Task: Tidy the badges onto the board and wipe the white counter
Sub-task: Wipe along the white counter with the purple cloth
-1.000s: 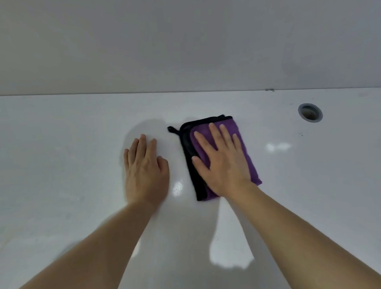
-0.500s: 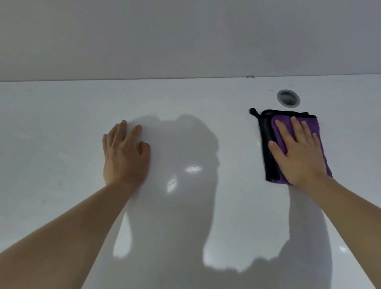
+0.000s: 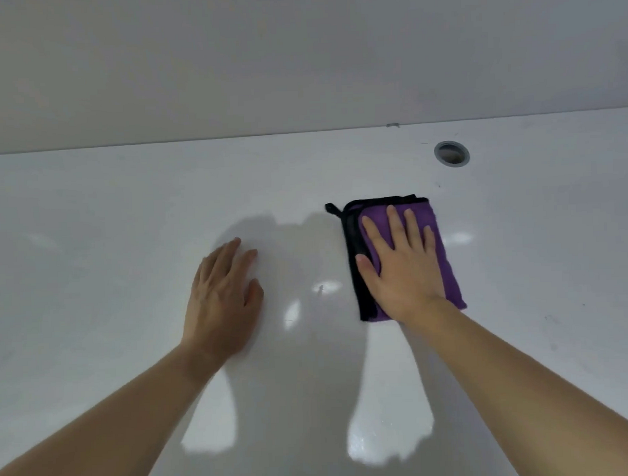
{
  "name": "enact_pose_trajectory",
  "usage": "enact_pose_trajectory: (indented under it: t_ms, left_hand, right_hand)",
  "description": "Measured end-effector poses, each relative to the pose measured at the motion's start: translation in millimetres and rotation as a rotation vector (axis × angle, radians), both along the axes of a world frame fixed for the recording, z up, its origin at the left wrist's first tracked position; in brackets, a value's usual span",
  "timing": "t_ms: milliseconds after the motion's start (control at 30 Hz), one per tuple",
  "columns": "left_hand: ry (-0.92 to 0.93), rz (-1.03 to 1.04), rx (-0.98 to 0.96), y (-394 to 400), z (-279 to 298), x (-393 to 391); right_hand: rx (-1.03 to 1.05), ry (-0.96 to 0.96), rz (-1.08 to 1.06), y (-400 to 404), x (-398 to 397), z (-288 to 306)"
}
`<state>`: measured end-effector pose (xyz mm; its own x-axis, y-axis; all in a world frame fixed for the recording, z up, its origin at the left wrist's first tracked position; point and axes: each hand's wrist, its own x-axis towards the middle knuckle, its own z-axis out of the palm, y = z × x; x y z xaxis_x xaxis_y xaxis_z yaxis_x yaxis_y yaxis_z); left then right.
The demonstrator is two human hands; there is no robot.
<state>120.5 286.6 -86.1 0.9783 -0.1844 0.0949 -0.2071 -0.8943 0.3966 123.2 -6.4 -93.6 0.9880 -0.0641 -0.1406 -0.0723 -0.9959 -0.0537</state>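
A folded purple cloth [image 3: 445,254] with a black edge and a small black loop lies flat on the glossy white counter [image 3: 92,245], right of centre. My right hand [image 3: 401,270] presses on it with straight, spread fingers. My left hand [image 3: 224,298] rests flat on the bare counter to the left of the cloth, fingers straight and holding nothing. No badges and no board are in view.
A round grey-rimmed hole [image 3: 451,153] sits in the counter beyond the cloth, near the back edge. A plain grey wall [image 3: 299,60] rises behind the counter. Shadows of my arms fall across the counter's middle.
My right hand slid the cloth to the right toward the round hole, then back left and nearer. My left hand stayed flat on the counter.
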Motion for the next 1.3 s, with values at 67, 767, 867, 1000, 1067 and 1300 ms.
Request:
enact_pose_trajectory:
  t_ms: [67,767,867,1000,1067,1300]
  left_hand:
    - [0.015,0.015,0.019,2,0,-21]
    - [0.004,0.112,0.03,10,-13,-55]
    - [0.0,0.118,0.018,10,-13,-56]
    - [-0.007,0.118,0.021,9,-12,-57]
    - [-0.006,0.113,0.02,8,-12,-58]
    - [-0.034,0.114,0.012,6,-9,-58]
  right_hand:
    - [0.005,0.018,0.032,22,-8,0]
    - [0.118,-0.045,0.168,47,-41,-9]
    - [0.063,-0.033,0.119,15,-39,-9]
    - [0.046,-0.063,0.038,-32,-43,-8]
    - [0.042,-0.061,-0.007,-58,-48,-6]
    - [0.009,-0.038,-0.097,-98,-64,-7]
